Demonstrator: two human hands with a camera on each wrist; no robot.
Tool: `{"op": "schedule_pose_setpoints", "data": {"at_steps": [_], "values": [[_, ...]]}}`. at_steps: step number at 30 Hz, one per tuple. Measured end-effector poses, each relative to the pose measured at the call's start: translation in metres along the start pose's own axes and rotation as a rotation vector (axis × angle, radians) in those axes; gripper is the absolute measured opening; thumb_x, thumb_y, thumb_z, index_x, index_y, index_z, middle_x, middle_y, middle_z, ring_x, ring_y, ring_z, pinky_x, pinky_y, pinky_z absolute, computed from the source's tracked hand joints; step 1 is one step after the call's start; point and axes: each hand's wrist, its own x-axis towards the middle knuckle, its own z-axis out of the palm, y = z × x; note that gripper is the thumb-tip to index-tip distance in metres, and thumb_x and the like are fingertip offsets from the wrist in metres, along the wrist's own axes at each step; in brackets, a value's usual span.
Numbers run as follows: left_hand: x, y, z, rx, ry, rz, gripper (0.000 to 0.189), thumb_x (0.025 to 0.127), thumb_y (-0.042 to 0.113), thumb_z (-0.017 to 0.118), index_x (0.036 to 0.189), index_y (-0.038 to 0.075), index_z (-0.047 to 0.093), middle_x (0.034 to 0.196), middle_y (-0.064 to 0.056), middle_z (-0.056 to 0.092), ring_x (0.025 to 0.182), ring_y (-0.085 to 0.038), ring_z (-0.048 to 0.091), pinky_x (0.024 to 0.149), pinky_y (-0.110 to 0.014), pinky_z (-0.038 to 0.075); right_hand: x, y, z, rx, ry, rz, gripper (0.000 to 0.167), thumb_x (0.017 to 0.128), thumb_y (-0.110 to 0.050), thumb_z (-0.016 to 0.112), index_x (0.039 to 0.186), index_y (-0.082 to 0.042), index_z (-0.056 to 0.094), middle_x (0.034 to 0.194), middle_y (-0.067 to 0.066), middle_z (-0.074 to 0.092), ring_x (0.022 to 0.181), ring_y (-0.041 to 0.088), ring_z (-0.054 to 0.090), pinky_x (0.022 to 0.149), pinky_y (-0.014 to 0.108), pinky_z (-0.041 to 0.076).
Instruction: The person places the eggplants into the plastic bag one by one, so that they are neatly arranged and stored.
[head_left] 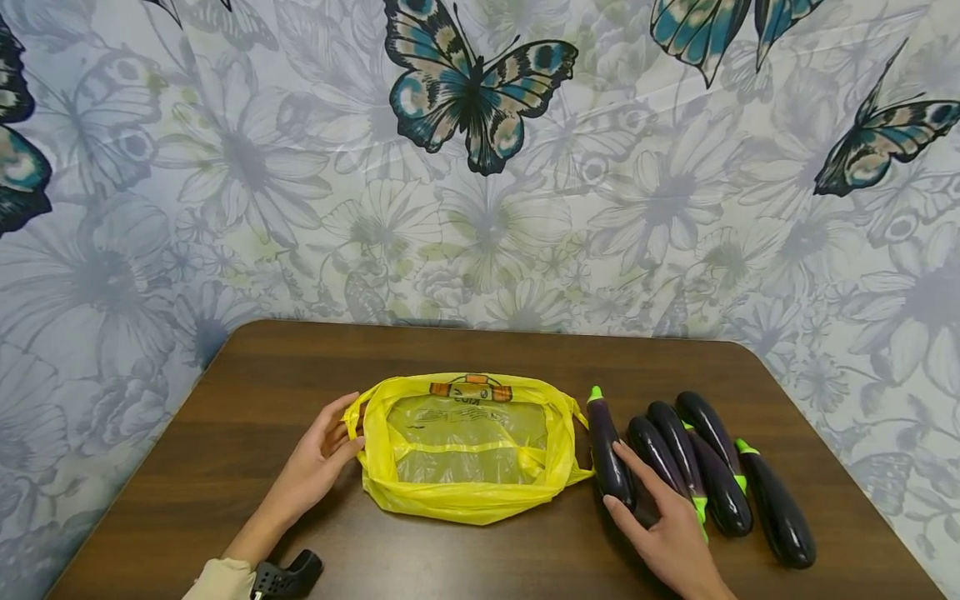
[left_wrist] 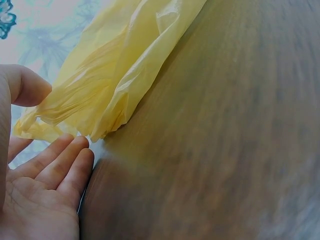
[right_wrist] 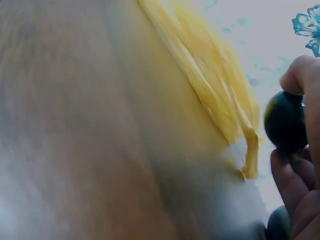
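A yellow plastic bag (head_left: 468, 502) lies on the table with its mouth spread wide. My left hand (head_left: 318, 458) is at its left handle; in the left wrist view the fingers (left_wrist: 65, 165) are nearly straight and touch the gathered plastic, with the thumb apart from them. Just right of the bag, my right hand (head_left: 667, 533) grips an eggplant (head_left: 609, 446) near its thick end, green stem pointing away from me. The right wrist view shows this eggplant (right_wrist: 285, 122) between thumb and fingers, beside the bag's right handle (right_wrist: 251, 155).
Several more dark eggplants (head_left: 727, 487) lie in a loose group on the right, one eggplant (head_left: 780, 508) at the outer side. The brown wooden table (head_left: 300, 367) has rounded far corners. Behind it hangs a butterfly-patterned cloth (head_left: 487, 250). A black device (head_left: 288, 575) is on my left wrist.
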Motion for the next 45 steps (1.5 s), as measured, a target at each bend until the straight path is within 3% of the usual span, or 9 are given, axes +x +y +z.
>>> {"op": "schedule_pose_setpoints", "data": {"at_steps": [4, 9, 19, 45], "values": [[0.001, 0.001, 0.0, 0.006, -0.001, -0.001, 0.064, 0.102, 0.005, 0.062, 0.158, 0.009, 0.032, 0.157, -0.023, 0.041, 0.122, 0.012, 0.052, 0.098, -0.007, 0.045, 0.002, 0.0, 0.004, 0.094, 0.025, -0.053, 0.079, 0.082, 0.0, 0.084, 0.151, -0.02, 0.053, 0.15, 0.012, 0.058, 0.135, -0.011, 0.045, 0.103, 0.002, 0.035], [0.001, 0.002, 0.0, 0.011, 0.0, -0.008, 0.064, 0.102, 0.005, 0.062, 0.158, 0.008, 0.032, 0.156, -0.023, 0.042, 0.121, 0.011, 0.052, 0.098, -0.007, 0.044, 0.003, -0.003, 0.011, 0.183, 0.009, -0.089, 0.079, 0.081, 0.004, 0.083, 0.152, -0.015, 0.052, 0.152, 0.016, 0.055, 0.134, -0.006, 0.049, 0.096, 0.006, 0.045], [0.0, -0.001, -0.001, 0.011, -0.005, -0.002, 0.063, 0.102, 0.006, 0.062, 0.158, 0.005, 0.031, 0.154, -0.024, 0.042, 0.121, 0.012, 0.052, 0.097, -0.006, 0.045, 0.005, -0.006, 0.025, 0.196, -0.018, -0.18, 0.077, 0.08, 0.005, 0.083, 0.15, -0.008, 0.052, 0.152, 0.02, 0.053, 0.136, 0.001, 0.051, 0.097, 0.011, 0.049], [-0.002, 0.001, -0.003, -0.017, -0.017, -0.004, 0.062, 0.103, 0.006, 0.06, 0.158, 0.004, 0.03, 0.156, -0.025, 0.04, 0.121, 0.011, 0.053, 0.095, -0.009, 0.048, 0.013, -0.03, 0.05, 0.251, -0.078, -0.231, 0.074, 0.082, 0.002, 0.082, 0.149, -0.012, 0.053, 0.154, 0.013, 0.053, 0.13, 0.015, 0.059, 0.094, 0.013, 0.052]]}}
